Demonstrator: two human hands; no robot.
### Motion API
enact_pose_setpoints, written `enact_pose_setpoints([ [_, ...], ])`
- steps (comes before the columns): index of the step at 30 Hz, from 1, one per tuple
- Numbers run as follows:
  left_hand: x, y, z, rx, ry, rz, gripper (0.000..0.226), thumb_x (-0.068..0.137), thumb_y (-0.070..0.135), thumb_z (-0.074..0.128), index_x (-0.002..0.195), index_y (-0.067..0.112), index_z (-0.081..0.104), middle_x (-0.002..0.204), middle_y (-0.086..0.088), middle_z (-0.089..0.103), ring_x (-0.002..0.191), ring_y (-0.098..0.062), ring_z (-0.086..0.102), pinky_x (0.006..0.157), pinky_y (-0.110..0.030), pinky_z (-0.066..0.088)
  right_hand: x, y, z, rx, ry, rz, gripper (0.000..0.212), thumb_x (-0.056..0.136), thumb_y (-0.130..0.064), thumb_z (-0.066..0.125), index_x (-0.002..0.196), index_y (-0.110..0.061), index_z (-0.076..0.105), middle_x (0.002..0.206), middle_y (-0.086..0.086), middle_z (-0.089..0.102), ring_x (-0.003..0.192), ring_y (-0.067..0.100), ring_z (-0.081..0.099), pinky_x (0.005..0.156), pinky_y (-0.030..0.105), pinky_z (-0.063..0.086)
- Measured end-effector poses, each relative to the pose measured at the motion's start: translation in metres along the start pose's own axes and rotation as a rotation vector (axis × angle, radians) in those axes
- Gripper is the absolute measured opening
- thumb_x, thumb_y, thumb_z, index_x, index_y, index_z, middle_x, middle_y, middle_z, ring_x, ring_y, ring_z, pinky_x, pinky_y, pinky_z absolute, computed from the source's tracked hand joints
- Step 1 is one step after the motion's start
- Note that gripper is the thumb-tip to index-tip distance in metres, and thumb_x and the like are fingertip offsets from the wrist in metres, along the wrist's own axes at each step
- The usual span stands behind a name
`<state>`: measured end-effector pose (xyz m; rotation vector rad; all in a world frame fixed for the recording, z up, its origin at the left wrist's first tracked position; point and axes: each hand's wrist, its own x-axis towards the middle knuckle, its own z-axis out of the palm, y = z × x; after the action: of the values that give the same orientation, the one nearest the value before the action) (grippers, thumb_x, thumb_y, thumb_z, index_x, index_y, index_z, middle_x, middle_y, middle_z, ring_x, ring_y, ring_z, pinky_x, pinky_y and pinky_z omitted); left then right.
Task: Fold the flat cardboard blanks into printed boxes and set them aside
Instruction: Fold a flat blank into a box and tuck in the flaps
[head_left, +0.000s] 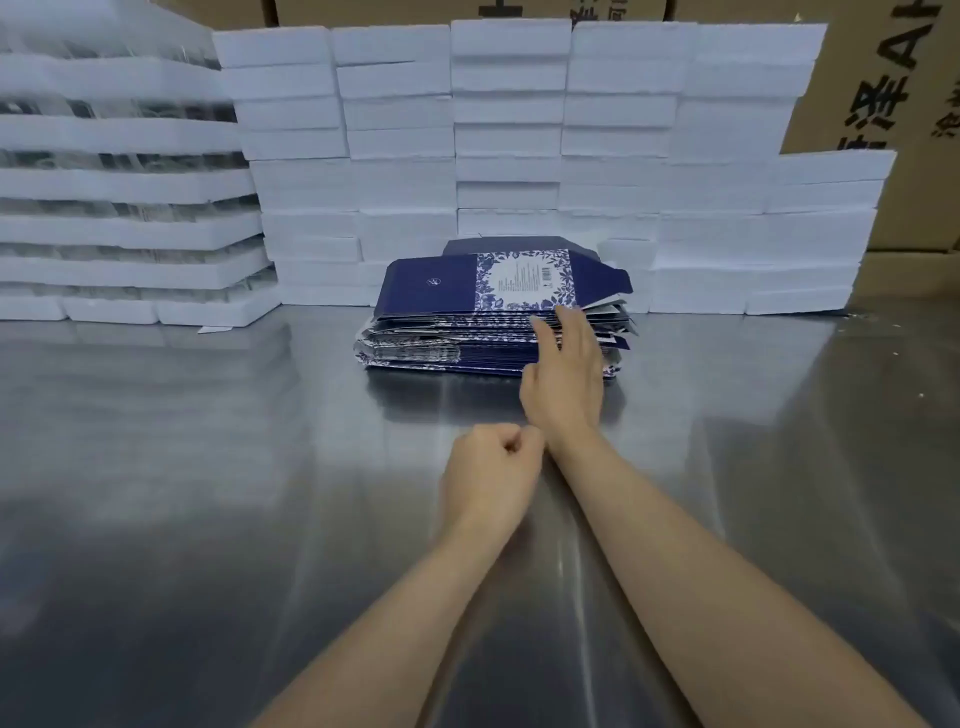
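A stack of flat dark-blue cardboard blanks (467, 332) with a white floral printed panel lies on the steel table, in the middle toward the back. My right hand (563, 374) reaches to the stack's front right edge, its fingers extended and touching the top sheets near the corner. My left hand (491, 467) hovers over the table just in front of the stack, fingers curled into a fist and holding nothing. No folded printed box is in view.
The shiny steel table (208, 467) spreads to both sides. Walls of stacked white trays (509, 130) stand behind the blanks and at the left (119, 208). Brown shipping cartons (883, 104) rise at the back right.
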<state>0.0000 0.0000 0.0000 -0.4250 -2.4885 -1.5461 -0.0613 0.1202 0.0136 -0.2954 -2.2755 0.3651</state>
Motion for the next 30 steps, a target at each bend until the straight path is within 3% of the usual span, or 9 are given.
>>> enact_pose_setpoints([
  [2, 0.002, -0.001, 0.002, -0.006, 0.002, 0.007, 0.034, 0.084, 0.024, 0.053, 0.058, 0.002, 0.051, 0.058, -0.015, 0.057, 0.053, -0.020, 0.042, 0.053, -0.032, 0.035, 0.010, 0.000, 0.010, -0.128, -0.003, -0.051, 0.059, 0.085, -0.012, 0.051, 0.143, -0.015, 0.042, 0.159, 0.011, 0.018, 0.149, 0.029, 0.005, 0.121, 0.041, -0.001],
  [4, 0.002, -0.001, 0.002, -0.003, -0.012, 0.007, 0.032, 0.083, 0.023, 0.053, 0.061, 0.000, 0.053, 0.059, -0.017, 0.055, 0.054, -0.020, 0.040, 0.053, -0.032, 0.035, 0.018, -0.001, 0.018, -0.169, -0.009, -0.100, 0.060, 0.085, -0.015, 0.052, 0.144, -0.016, 0.041, 0.160, 0.011, 0.014, 0.149, 0.029, 0.000, 0.120, 0.044, -0.007],
  [9, 0.000, 0.000, -0.001, -0.004, -0.038, 0.042, 0.033, 0.082, 0.026, 0.052, 0.062, 0.000, 0.051, 0.059, -0.017, 0.052, 0.055, -0.021, 0.037, 0.053, -0.032, 0.034, 0.030, 0.006, 0.029, -0.244, -0.054, -0.150, 0.056, 0.085, -0.018, 0.050, 0.141, -0.015, 0.042, 0.160, 0.008, 0.017, 0.149, 0.028, -0.001, 0.118, 0.048, -0.009],
  [15, -0.003, 0.002, -0.003, 0.017, -0.060, 0.045, 0.039, 0.073, 0.038, 0.042, 0.067, 0.001, 0.053, 0.062, -0.016, 0.054, 0.058, -0.026, 0.042, 0.055, -0.037, 0.042, 0.033, 0.005, 0.035, -0.343, -0.101, -0.156, 0.065, 0.087, -0.012, 0.045, 0.149, -0.010, 0.028, 0.162, 0.004, 0.012, 0.149, 0.026, -0.004, 0.115, 0.056, -0.012],
  [19, 0.000, 0.001, -0.006, -0.019, -0.022, 0.059, 0.036, 0.080, 0.030, 0.047, 0.061, 0.001, 0.053, 0.062, -0.017, 0.057, 0.055, -0.023, 0.043, 0.054, -0.036, 0.041, 0.031, 0.001, 0.027, -0.368, 0.076, -0.155, 0.070, 0.084, 0.002, 0.044, 0.150, -0.004, 0.025, 0.160, 0.004, 0.019, 0.149, 0.025, 0.007, 0.115, 0.057, -0.008],
  [23, 0.003, 0.004, -0.009, -0.026, 0.005, 0.188, 0.037, 0.089, 0.021, 0.051, 0.057, 0.002, 0.052, 0.054, -0.016, 0.053, 0.051, -0.025, 0.042, 0.056, -0.043, 0.043, 0.016, -0.012, 0.003, -0.261, 0.352, -0.215, 0.066, 0.074, 0.011, 0.054, 0.139, -0.003, 0.047, 0.146, 0.004, 0.046, 0.142, 0.024, 0.034, 0.113, 0.059, 0.008],
  [26, 0.006, 0.005, -0.009, -0.055, 0.095, 0.256, 0.040, 0.096, 0.018, 0.051, 0.059, 0.003, 0.054, 0.050, -0.007, 0.052, 0.050, -0.019, 0.047, 0.057, -0.038, 0.039, 0.008, -0.027, -0.034, -0.143, 0.551, -0.245, 0.058, 0.075, 0.013, 0.056, 0.130, -0.004, 0.057, 0.136, 0.003, 0.056, 0.134, 0.021, 0.045, 0.112, 0.060, 0.015],
  [28, 0.006, 0.005, -0.012, -0.137, 0.163, 0.229, 0.036, 0.097, 0.015, 0.049, 0.062, 0.008, 0.055, 0.051, 0.005, 0.050, 0.050, -0.007, 0.046, 0.055, -0.027, 0.035, 0.006, -0.036, -0.070, -0.052, 0.699, -0.244, 0.046, 0.080, 0.011, 0.056, 0.122, -0.005, 0.063, 0.128, 0.002, 0.062, 0.124, 0.017, 0.055, 0.111, 0.054, 0.023],
  [30, 0.004, 0.006, -0.017, -0.244, 0.183, 0.181, 0.028, 0.097, 0.010, 0.048, 0.071, 0.014, 0.059, 0.060, 0.011, 0.053, 0.056, 0.000, 0.048, 0.060, -0.023, 0.036, 0.003, -0.043, -0.111, 0.087, 0.793, -0.219, 0.040, 0.080, 0.011, 0.056, 0.113, -0.006, 0.069, 0.120, 0.001, 0.066, 0.112, 0.012, 0.061, 0.100, 0.039, 0.036],
])
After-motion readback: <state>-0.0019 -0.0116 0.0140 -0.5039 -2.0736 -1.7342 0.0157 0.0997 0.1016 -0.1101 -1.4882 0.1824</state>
